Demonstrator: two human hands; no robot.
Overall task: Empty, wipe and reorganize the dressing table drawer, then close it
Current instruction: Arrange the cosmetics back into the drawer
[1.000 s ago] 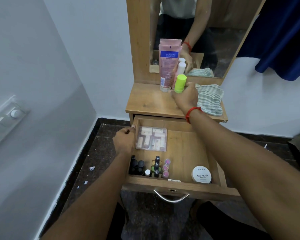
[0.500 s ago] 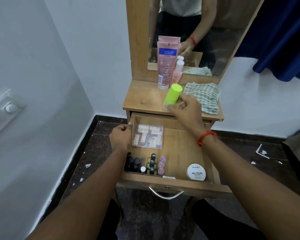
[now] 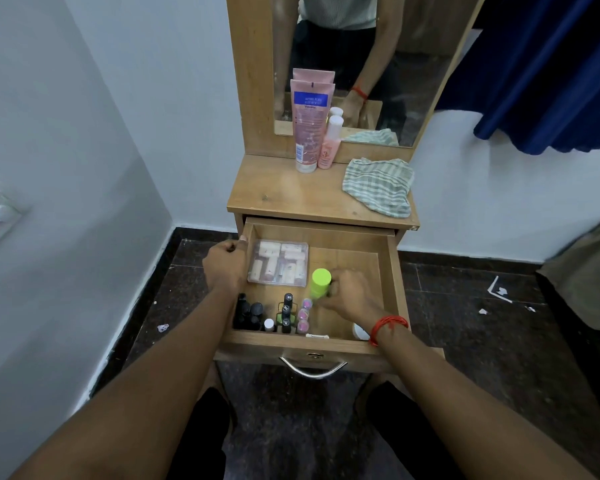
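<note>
The wooden drawer [image 3: 392,271] of the dressing table stands pulled out. My right hand [image 3: 352,296] grips a lime-green bottle [image 3: 320,283] upright inside it, beside a row of small pink-capped bottles [image 3: 304,315]. My left hand [image 3: 224,266] holds the drawer's left wall. A clear plastic box [image 3: 279,263] of small tubes lies at the drawer's back left. Dark bottles [image 3: 250,315] and black tubes [image 3: 286,311] stand along the front left. A white round jar [image 3: 359,331] is mostly hidden behind my right wrist.
On the table top [image 3: 291,195] stand a tall pink tube [image 3: 309,126] and a small pink bottle [image 3: 330,143] against the mirror [image 3: 413,81]. A striped cloth [image 3: 378,187] lies at the right. A blue curtain [image 3: 551,81] hangs to the right. The dark floor carries paper scraps.
My right hand carried the lime-green bottle from the table top down into the drawer. My left hand stayed on the drawer's left wall.
</note>
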